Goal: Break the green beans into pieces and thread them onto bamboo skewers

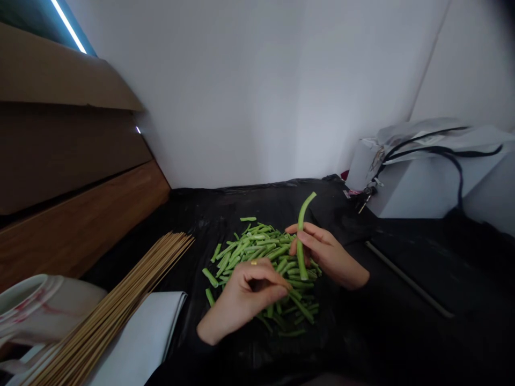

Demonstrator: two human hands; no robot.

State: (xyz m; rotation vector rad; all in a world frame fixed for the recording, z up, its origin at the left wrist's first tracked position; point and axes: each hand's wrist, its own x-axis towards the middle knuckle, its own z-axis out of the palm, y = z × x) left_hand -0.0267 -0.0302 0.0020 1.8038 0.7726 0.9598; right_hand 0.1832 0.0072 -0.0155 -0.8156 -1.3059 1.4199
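A pile of short cut green bean pieces point(257, 249) lies on a black plastic sheet point(225, 206). My right hand point(328, 252) pinches a long green bean point(301, 236) and holds it upright above the pile, its curved tip pointing up. My left hand point(243, 297) hovers over the near side of the pile, fingers curled together toward the bean's lower end; a small skewer tip may sit in them, but I cannot make it out.
A bundle of bamboo skewers point(120, 300) lies at the left over a white sheet point(140, 338). A white bowl point(24, 300) sits at the far left. Wooden boards point(72, 161) stand along the left. A white bag with black straps point(422, 161) rests at the right.
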